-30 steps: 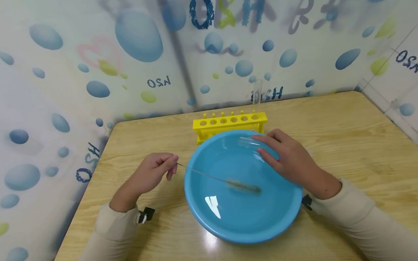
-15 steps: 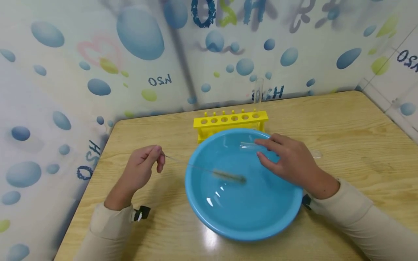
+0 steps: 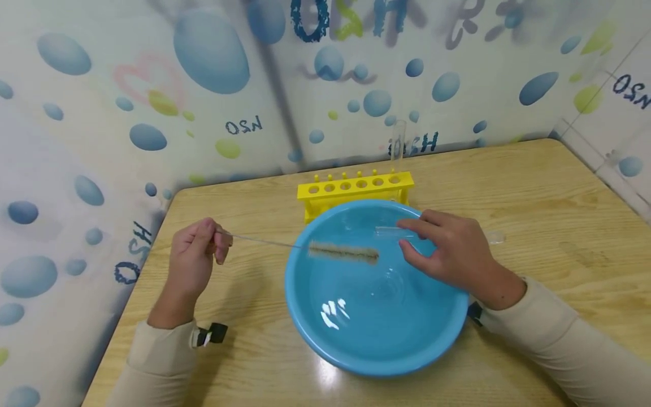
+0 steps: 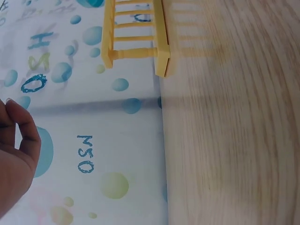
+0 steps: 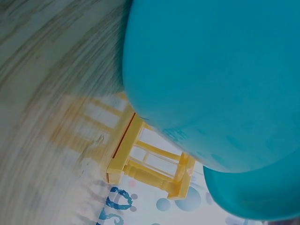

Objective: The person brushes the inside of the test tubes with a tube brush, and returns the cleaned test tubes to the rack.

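Observation:
In the head view my left hand [image 3: 193, 254] pinches the thin wire handle of a test tube brush [image 3: 343, 252]. Its tan bristles hover level over the blue basin [image 3: 295, 305], left of centre. My right hand [image 3: 452, 249], above the basin's right side, holds a clear glass test tube [image 3: 390, 232] between thumb and fingers. The tube lies nearly level and points left; my fingers cover part of it. Bristles and tube are apart. Curled fingers of my left hand [image 4: 18, 150] appear at the left wrist view's edge, without the brush. The right wrist view shows no hand.
Behind the basin stands a yellow test tube rack [image 3: 356, 185], with one glass tube [image 3: 398, 141] upright at its right end. A clear glass end [image 3: 495, 237] shows right of my right hand; whether it belongs to the held tube I cannot tell. A patterned wall backs the wooden table [image 3: 244, 209].
My left hand has moved left and slightly up, drawing the brush up and left from the basin's middle. The right hand still holds the tube, which now lies more level.

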`<state>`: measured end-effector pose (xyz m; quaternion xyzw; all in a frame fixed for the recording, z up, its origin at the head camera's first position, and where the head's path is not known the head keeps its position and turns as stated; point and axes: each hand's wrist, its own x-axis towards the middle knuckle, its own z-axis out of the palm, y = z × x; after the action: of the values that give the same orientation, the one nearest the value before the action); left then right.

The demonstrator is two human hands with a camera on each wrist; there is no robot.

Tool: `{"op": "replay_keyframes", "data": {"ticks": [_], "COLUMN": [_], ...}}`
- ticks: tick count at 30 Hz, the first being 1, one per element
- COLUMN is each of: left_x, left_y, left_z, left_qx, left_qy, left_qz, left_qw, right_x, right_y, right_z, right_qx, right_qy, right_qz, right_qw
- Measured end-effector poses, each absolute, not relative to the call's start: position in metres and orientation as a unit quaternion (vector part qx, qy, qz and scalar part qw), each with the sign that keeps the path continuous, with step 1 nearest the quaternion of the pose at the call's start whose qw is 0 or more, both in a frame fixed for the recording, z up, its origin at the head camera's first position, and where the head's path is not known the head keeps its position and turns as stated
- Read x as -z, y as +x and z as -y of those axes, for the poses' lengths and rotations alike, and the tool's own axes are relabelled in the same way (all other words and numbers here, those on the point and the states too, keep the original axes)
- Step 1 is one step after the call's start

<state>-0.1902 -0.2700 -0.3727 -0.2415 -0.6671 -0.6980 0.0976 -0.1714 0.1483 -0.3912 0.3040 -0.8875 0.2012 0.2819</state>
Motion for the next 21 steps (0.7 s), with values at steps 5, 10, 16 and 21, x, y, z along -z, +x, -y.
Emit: {"op": "replay_keyframes", "data": {"ticks": [5, 10, 16, 21], "left_x": [0.3709, 0.3709, 0.3727, 0.3743], "left_y": [-0.1929, -0.1944, -0.1942, -0.1937], "left_z": [0.2738, 0.2728, 0.2701, 0.2682], "left_qx": [0.743, 0.752, 0.743, 0.718], "left_qy": [-0.251, -0.250, -0.245, -0.219], "left_qz": [0.613, 0.603, 0.615, 0.649], "left_qw": [0.096, 0.093, 0.102, 0.126], "right_x": [0.3897, 0.3887, 0.3892, 0.3893], "right_y": [-0.1718, -0.1721, -0.1716, -0.1718], "right_z": [-0.1484, -0.1494, -0.1494, -0.1493], "right_qx": [-0.201, -0.202, -0.206, -0.208], "right_qy": [0.312, 0.323, 0.324, 0.321], "right_qz": [0.885, 0.882, 0.883, 0.885], "right_qw": [0.281, 0.279, 0.269, 0.264]}}
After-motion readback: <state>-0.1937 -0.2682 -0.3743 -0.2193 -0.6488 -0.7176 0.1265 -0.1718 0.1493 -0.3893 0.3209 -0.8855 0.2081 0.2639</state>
